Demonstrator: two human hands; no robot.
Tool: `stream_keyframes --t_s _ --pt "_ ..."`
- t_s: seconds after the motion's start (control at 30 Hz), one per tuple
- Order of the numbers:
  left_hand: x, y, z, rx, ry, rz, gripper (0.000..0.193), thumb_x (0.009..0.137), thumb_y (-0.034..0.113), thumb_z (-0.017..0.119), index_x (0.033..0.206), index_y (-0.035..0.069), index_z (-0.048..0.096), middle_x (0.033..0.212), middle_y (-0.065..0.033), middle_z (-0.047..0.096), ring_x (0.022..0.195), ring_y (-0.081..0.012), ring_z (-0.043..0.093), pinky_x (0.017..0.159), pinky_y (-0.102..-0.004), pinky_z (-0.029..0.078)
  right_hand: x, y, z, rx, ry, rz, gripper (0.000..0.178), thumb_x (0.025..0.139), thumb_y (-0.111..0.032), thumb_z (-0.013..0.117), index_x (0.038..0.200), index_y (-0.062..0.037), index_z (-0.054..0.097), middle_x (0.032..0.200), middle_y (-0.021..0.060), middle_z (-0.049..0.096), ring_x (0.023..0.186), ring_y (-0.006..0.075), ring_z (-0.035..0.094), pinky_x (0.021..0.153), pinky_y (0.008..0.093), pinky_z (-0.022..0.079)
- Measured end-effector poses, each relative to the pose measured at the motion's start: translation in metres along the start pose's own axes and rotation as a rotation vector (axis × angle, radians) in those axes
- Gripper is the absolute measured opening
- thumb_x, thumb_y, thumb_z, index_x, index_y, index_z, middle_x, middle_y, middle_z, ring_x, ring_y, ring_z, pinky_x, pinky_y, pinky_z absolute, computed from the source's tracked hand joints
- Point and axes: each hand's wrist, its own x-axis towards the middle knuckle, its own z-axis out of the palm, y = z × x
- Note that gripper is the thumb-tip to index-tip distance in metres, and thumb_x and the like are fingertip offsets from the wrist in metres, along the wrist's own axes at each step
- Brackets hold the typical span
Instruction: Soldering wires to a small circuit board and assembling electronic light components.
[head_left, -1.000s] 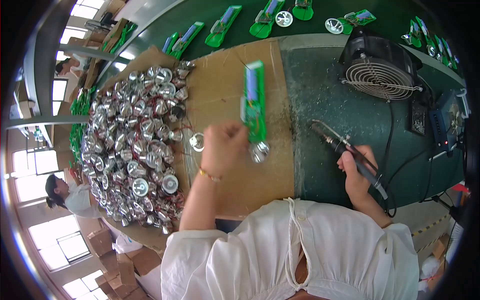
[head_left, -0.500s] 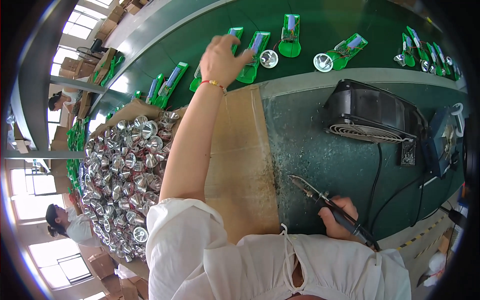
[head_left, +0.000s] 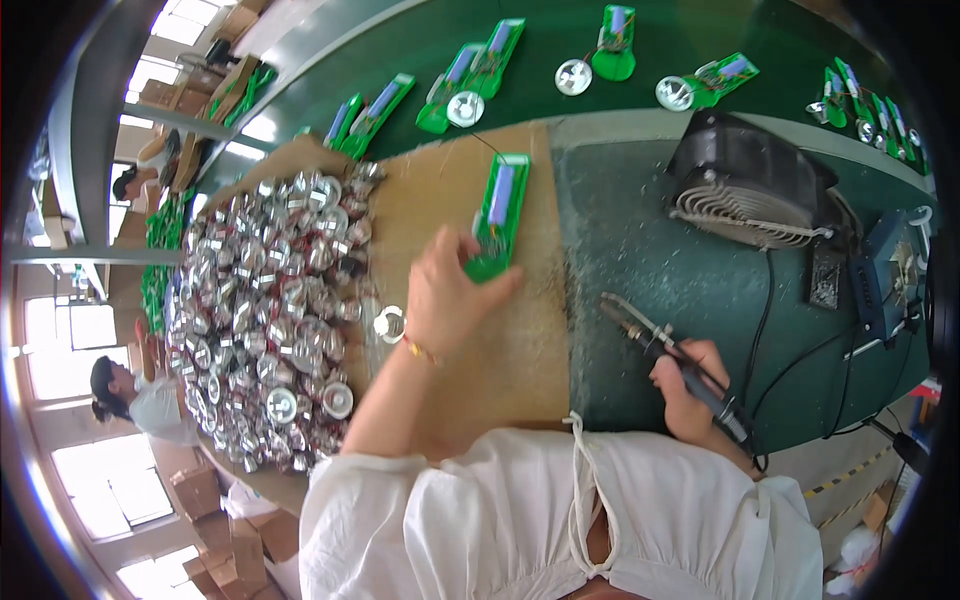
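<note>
My left hand (head_left: pixel 450 293) is over the tan cardboard, with thumb and fingers on either side of the lower end of a green plastic lamp housing (head_left: pixel 497 215). A purple cylindrical battery and a small circuit board with wires sit in this housing. Beside my left wrist lies a silver reflector cup (head_left: pixel 389 323). My right hand (head_left: pixel 690 388) is closed around the black handle of a soldering iron (head_left: pixel 708 396). The iron has a metal guide along its side, and its tip (head_left: pixel 612 303) points up and left over the green bench mat, touching nothing.
A heap of silver reflector cups (head_left: pixel 265 300) covers the left side. Along the far green surface lie more green housings (head_left: pixel 613 45), some with reflectors attached. A black fan (head_left: pixel 750 185) and a blue box (head_left: pixel 880 275) with cables stand right. Two people are at the left.
My left hand has come back from the far row to the cardboard with a green lamp housing. The right hand still holds the soldering iron. The view has shifted slightly.
</note>
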Motion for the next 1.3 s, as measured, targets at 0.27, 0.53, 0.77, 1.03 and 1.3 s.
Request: stream_keyframes --t_s 0.27,0.53,0.77,1.03,1.3 --pt "-0.116 -0.013 0.005 -0.211 0.116 -0.171 0.043 0.07 0.031 0.073 0.09 0.003 0.047 0.072 -0.0091 0.056 0.063 -0.0227 0.056 0.056 -0.0325 0.046 0.005 -0.006 0.011 -0.006 0.038 -0.159 0.014 0.082 -0.008 0.059 0.089 0.0019 0.051 0.065 0.0079 0.057 0.055 0.009 0.053 0.052 0.0217 0.044" --pt "-0.115 -0.031 -0.002 0.499 0.165 0.419 0.01 0.074 0.012 0.063 0.072 0.009 0.054 0.068 -0.0027 0.049 0.065 -0.021 0.051 0.056 -0.033 0.041 0.001 -0.003 0.016 0.037 0.084 -0.152 0.016 0.083 -0.012 0.06 0.087 0.0013 0.052 0.064 0.0066 0.057 0.054 0.0087 0.051 0.051 0.0206 0.042" --pt "-0.13 -0.015 -0.006 0.393 0.263 0.607 0.014 0.064 0.016 0.063 0.072 0.011 0.053 0.072 -0.0029 0.047 0.067 -0.0186 0.05 0.06 -0.0319 0.039 -0.001 -0.003 0.017 0.032 0.091 -0.147 0.015 0.084 -0.014 0.059 0.087 -0.0002 0.053 0.064 0.0058 0.056 0.055 0.0085 0.051 0.05 0.0196 0.04" --pt "-0.068 -0.079 -0.05 0.401 0.368 -0.306 0.027 0.076 0.034 0.062 0.071 0.007 0.062 0.068 -0.0106 0.06 0.061 -0.0293 0.058 0.056 -0.0369 0.047 0.0 0.0 0.017 0.012 0.098 -0.17 0.016 0.084 -0.015 0.059 0.087 -0.0011 0.053 0.064 0.0047 0.055 0.054 0.0079 0.049 0.05 0.0192 0.038" --pt "-0.092 -0.078 -0.018 0.054 0.089 0.006 0.017 0.081 0.017 0.059 0.089 0.002 0.062 0.077 -0.0112 0.065 0.067 -0.0251 0.062 0.063 -0.0334 0.049 -0.002 -0.004 0.017 0.016 0.107 -0.138 0.015 0.083 -0.014 0.058 0.086 -0.0007 0.053 0.064 0.005 0.055 0.054 0.0081 0.048 0.05 0.0192 0.038"
